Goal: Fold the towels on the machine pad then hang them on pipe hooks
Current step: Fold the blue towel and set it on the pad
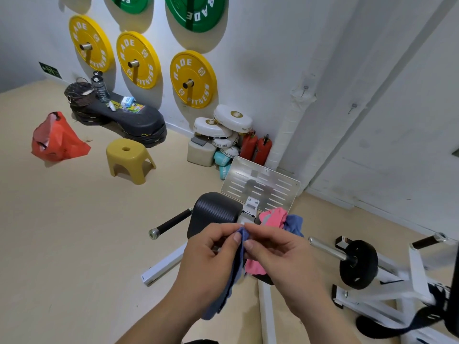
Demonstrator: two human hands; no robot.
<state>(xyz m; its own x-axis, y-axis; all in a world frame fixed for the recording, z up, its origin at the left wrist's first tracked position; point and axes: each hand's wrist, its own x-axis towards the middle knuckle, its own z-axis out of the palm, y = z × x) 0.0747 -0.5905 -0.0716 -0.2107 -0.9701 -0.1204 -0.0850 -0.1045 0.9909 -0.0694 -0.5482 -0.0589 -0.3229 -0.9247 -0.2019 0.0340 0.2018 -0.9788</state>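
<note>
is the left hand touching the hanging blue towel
Touching. The head view shows the left hand pinching the hanging blue towel at its top edge, thumb against the cloth.

Soft blue cloth towel (pixel 231 276), textured black vinyl pad (pixel 214 211), brushed slotted metal footplate (pixel 263 187), glossy yellow plastic stool (pixel 129 157)

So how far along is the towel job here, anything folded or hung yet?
Done: nothing visible; no towel hangs on the white pipe and none lies folded on the black pad. In hand: the left hand and right hand pinch the top edge of a blue towel, which hangs unfolded. Left: fold it, then the pink towel and second blue towel heaped behind, and hang all.
</note>
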